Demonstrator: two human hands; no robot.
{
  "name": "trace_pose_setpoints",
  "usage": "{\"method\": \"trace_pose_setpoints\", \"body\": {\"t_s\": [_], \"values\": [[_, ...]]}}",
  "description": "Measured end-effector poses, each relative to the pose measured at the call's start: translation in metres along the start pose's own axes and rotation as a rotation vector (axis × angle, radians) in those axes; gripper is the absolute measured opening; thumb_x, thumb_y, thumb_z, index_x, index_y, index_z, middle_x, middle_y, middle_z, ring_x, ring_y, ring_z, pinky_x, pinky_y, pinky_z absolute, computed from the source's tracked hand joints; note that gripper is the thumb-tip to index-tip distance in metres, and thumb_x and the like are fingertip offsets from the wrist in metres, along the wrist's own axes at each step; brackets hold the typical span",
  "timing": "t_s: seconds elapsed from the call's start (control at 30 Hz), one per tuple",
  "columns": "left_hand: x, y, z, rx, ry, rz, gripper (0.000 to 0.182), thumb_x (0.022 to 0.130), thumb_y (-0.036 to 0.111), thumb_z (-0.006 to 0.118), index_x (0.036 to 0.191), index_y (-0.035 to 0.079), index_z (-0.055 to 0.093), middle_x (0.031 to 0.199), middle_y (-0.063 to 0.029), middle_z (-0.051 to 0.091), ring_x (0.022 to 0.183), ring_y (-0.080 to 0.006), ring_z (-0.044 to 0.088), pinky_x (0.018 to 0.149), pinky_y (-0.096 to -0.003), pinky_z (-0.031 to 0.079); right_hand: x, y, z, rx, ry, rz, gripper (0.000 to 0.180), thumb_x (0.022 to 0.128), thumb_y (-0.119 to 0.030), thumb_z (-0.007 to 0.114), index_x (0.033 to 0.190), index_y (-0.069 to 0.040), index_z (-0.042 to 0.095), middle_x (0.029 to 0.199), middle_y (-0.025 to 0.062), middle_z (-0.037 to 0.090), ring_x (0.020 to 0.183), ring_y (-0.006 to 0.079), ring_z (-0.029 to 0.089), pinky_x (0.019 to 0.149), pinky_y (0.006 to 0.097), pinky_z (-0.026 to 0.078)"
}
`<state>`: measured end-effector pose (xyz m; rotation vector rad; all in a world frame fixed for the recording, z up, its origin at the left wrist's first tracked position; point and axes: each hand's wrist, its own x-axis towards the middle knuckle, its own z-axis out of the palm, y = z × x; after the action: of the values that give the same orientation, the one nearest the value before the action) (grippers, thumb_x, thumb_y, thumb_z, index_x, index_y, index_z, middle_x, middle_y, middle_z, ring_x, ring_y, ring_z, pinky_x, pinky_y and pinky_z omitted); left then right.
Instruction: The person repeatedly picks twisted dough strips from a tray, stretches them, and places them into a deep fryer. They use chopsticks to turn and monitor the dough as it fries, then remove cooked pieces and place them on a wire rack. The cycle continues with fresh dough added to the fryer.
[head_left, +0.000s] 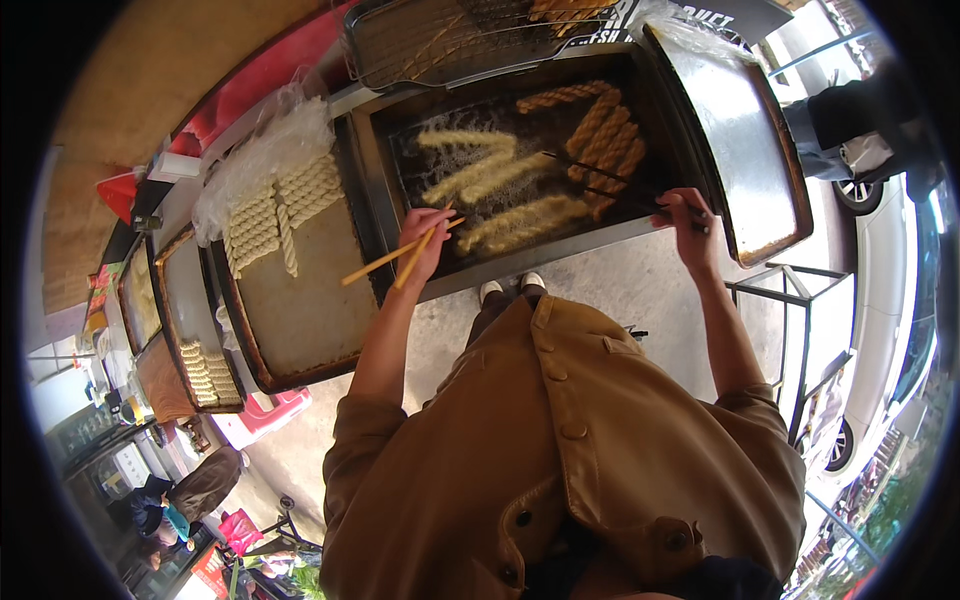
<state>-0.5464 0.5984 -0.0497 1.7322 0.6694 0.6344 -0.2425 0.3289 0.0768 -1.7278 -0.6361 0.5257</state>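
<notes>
My left hand (424, 238) grips a pair of wooden chopsticks (384, 262) over the near left edge of a rectangular frying vat (517, 253). The two sticks cross, their upper ends above the oil. In my right hand (686, 223) is a long dark pair of chopsticks or tongs (592, 171); which of these cannot be told. Its far end reaches in among the dough in the vat. Pale twisted dough sticks (517, 225) float in bubbling oil at the left and middle. Several browned dough twists (611, 142) lie together on the right side.
Raw dough twists (251, 225), partly under plastic film (255, 157), lie on a metal tray (315, 322) left of the vat. Another metal tray (750, 142) adjoins its right side. A wire rack (450, 45) stands behind. A person (847, 127) and a parked car (881, 262) are at right.
</notes>
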Motion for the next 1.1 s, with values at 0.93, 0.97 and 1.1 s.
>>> {"method": "trace_pose_setpoints", "body": {"t_s": [0.93, 0.97, 1.1], "values": [[-0.003, -0.019, 0.019, 0.329, -0.133, 0.011, 0.01, 0.089, 0.006, 0.058, 0.094, 0.0, 0.064, 0.093, -0.0108, 0.054, 0.079, -0.0234, 0.057, 0.07, -0.0316, 0.047, -0.001, 0.052, 0.042, -0.082, -0.093, -0.12, 0.009, 0.092, -0.006, 0.054, 0.09, 0.002, 0.059, 0.078, 0.0057, 0.061, 0.073, 0.0134, 0.066, 0.064, 0.0236, 0.05], [-0.003, -0.02, 0.018, 0.329, -0.124, -0.036, 0.01, 0.089, 0.006, 0.058, 0.094, 0.0, 0.064, 0.093, -0.011, 0.054, 0.079, -0.0234, 0.057, 0.069, -0.0317, 0.047, 0.0, 0.051, 0.041, -0.075, -0.072, -0.144, 0.008, 0.092, -0.005, 0.055, 0.09, 0.002, 0.059, 0.078, 0.0058, 0.061, 0.073, 0.0135, 0.065, 0.064, 0.024, 0.05], [-0.004, -0.023, 0.014, 0.09, -0.095, -0.294, 0.008, 0.087, 0.003, 0.057, 0.092, -0.001, 0.062, 0.089, -0.0113, 0.055, 0.075, -0.0233, 0.057, 0.067, -0.031, 0.046, -0.002, 0.045, 0.031, -0.199, -0.197, -0.266, 0.005, 0.09, -0.001, 0.055, 0.09, 0.002, 0.058, 0.08, 0.0073, 0.061, 0.072, 0.015, 0.065, 0.065, 0.0243, 0.051]]}}
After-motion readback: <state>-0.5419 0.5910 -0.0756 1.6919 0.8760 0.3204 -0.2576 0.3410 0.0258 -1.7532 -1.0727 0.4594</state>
